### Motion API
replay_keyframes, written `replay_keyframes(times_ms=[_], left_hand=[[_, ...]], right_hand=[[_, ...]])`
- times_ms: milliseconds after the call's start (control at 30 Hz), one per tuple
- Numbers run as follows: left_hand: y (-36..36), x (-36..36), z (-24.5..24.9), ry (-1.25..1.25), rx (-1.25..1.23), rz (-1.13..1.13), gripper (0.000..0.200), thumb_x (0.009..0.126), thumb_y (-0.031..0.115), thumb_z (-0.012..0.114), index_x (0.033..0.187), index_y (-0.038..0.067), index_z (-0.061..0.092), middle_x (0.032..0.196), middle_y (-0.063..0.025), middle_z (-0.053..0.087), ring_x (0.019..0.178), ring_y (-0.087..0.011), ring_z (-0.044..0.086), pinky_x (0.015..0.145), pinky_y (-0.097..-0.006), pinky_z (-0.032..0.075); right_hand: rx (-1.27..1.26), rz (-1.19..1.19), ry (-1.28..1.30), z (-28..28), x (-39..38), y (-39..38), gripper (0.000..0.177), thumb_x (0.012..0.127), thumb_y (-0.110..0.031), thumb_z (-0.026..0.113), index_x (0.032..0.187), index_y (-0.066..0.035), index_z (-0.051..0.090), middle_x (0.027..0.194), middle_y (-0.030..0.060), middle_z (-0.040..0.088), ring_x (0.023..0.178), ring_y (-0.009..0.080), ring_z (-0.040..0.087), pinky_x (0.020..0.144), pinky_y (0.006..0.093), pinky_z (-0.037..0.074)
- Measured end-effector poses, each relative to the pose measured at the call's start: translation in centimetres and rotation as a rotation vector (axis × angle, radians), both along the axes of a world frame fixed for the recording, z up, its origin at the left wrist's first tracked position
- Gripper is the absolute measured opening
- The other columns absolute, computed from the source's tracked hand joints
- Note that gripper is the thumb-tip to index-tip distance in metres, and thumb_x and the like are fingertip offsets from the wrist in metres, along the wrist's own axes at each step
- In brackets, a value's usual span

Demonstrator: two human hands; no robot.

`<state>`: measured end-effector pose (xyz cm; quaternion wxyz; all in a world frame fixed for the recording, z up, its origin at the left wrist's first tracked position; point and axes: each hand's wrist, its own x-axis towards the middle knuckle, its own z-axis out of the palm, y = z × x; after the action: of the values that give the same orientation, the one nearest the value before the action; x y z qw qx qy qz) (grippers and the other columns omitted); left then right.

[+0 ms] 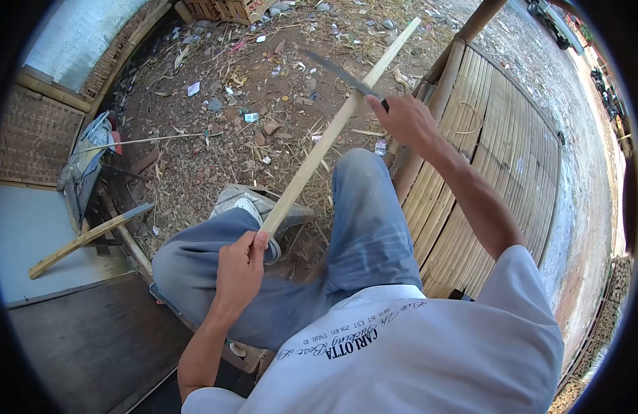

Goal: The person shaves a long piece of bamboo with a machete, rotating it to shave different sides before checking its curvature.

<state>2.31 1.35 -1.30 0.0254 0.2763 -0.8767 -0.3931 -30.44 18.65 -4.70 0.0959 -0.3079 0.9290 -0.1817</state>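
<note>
The person sits on a slatted bamboo platform (pixel 498 138) with knees raised over littered ground (pixel 229 103). The left hand (pixel 239 272) is clenched round the lower end of a long pale bamboo stick (pixel 342 124), just above the thigh. The stick slants up and away, its far tip out over the ground. The right hand (pixel 409 121) is closed on the handle of a knife (pixel 340 72); the dark blade crosses the stick in its upper half and seems to touch it, though I cannot tell whether the edge bites.

Judged from this, the work in hand is a trimming or shaving stroke along the stick, with the blade set and the stick braced. The next move calls for a firm hold at the lower end so the stick does not twist; a shallow blade angle so it skims rather than digs; and a stroke directed away from the knee (pixel 364 186) and the left hand.
</note>
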Motion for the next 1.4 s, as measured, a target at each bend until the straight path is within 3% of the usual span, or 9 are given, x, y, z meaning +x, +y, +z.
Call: replay_keyframes(times_ms=[133,233,533,733,833,933,1067,1200,1400], left_hand=[[0.1,-0.9,0.2,-0.069,0.075,-0.032,0.039,0.101,0.027,0.05,0.082,-0.005,0.06,0.051,-0.0111,0.042,0.045,-0.0133,0.036,0.044,-0.0341,0.031],[-0.5,-1.5,0.3,-0.036,0.078,-0.025,0.04,0.102,0.028,0.05,0.081,-0.004,0.06,0.051,-0.0058,0.044,0.045,-0.0098,0.036,0.044,-0.0315,0.029],[-2.4,-2.2,2.6,-0.116,0.992,0.098,0.04,0.104,0.04,0.043,0.082,0.007,0.051,0.056,0.0075,0.035,0.044,0.0002,0.025,0.038,-0.0186,0.02],[-3.3,-0.6,1.3,-0.109,0.939,0.105,0.04,0.104,0.04,0.041,0.082,0.007,0.05,0.056,0.0071,0.035,0.043,0.0,0.024,0.038,-0.0191,0.02],[-3.0,-0.9,1.5,-0.159,0.996,0.078,0.04,0.104,0.04,0.041,0.082,0.007,0.05,0.056,0.0069,0.036,0.042,-0.0004,0.025,0.038,-0.0195,0.019],[-1.9,-1.1,2.5,-0.128,0.854,0.072,0.042,0.104,0.039,0.042,0.08,0.006,0.052,0.056,0.0057,0.038,0.045,-0.0017,0.029,0.041,-0.0213,0.023],[-1.9,0.2,0.9,-0.019,0.395,0.064,0.046,0.104,0.035,0.043,0.077,0.0,0.053,0.055,0.0019,0.041,0.05,-0.0042,0.033,0.045,-0.0258,0.027],[-1.7,0.0,0.9,0.01,0.364,0.094,0.043,0.103,0.031,0.046,0.079,-0.003,0.055,0.054,-0.0002,0.043,0.051,-0.0054,0.034,0.046,-0.0278,0.028],[-0.9,-0.5,1.6,-0.029,0.25,0.026,0.034,0.099,0.026,0.055,0.086,-0.005,0.061,0.054,-0.0017,0.043,0.05,-0.0064,0.036,0.046,-0.0292,0.031]], right_hand=[[-0.14,-0.087,-0.062,3.7,1.9,-0.1,0.058,0.097,-0.052,0.044,0.077,-0.001,0.064,0.06,0.0195,0.061,0.059,0.0381,0.063,0.059,0.0481,0.05],[-0.125,0.264,-0.016,2.1,9.4,-0.3,0.054,0.099,-0.046,0.045,0.071,-0.001,0.055,0.051,0.0176,0.05,0.051,0.0385,0.055,0.052,0.0466,0.044],[-0.315,0.453,-0.128,1.3,15.9,-1.6,0.049,0.095,-0.048,0.051,0.077,-0.003,0.052,0.056,0.0178,0.056,0.054,0.0394,0.059,0.053,0.0494,0.045],[-0.308,-0.141,-0.051,0.4,5.4,-1.7,0.05,0.097,-0.044,0.051,0.073,0.0,0.053,0.057,0.0189,0.057,0.054,0.0393,0.059,0.052,0.0472,0.044],[-0.415,-0.09,-0.071,1.6,7.7,-1.3,0.051,0.097,-0.044,0.052,0.072,0.001,0.053,0.056,0.019,0.055,0.055,0.0395,0.059,0.051,0.0463,0.043],[-0.379,0.451,-0.032,-0.1,15.4,-0.9,0.048,0.096,-0.045,0.053,0.073,-0.003,0.053,0.056,0.017,0.055,0.054,0.0398,0.059,0.053,0.0468,0.046],[-0.286,0.125,0.036,-1.4,10.2,-1.4,0.05,0.096,-0.047,0.052,0.072,-0.003,0.053,0.057,0.0179,0.056,0.056,0.0405,0.059,0.054,0.0489,0.045],[-0.463,-0.365,-0.129,-0.9,-0.2,2.1,0.056,0.099,-0.051,0.045,0.076,-0.001,0.056,0.05,0.0052,0.048,0.044,0.017,0.046,0.047,0.0365,0.039],[-0.731,-0.14,-0.667,3.2,12.5,1.8,0.043,0.101,-0.043,0.046,0.089,-0.003,0.056,0.051,0.0006,0.049,0.043,0.008,0.042,0.044,0.0267,0.034]])
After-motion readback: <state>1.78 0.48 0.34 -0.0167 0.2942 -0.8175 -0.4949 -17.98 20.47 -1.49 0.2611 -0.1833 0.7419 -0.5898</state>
